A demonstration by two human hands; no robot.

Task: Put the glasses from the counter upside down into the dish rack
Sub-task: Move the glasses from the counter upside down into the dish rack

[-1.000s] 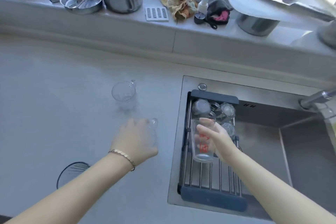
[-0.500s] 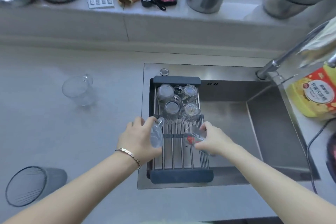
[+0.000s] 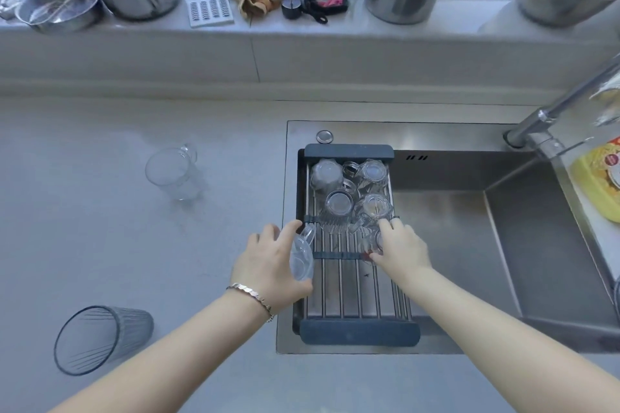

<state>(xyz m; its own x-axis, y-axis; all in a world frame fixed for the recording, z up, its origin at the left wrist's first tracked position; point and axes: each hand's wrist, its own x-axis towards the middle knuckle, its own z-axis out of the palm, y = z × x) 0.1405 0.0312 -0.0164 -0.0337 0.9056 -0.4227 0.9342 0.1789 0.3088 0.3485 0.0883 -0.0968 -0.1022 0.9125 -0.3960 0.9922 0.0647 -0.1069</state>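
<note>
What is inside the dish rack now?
The dish rack holds four upturned glasses at its far end. The right hand is setting a red-printed glass behind them; the hand covers most of it. The near bars are bare.

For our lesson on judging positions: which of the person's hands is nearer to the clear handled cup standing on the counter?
Left. The left hand is at the rack's counter-side edge, with bare counter between it and the cup. The right hand is further off, over the dish rack.
</note>
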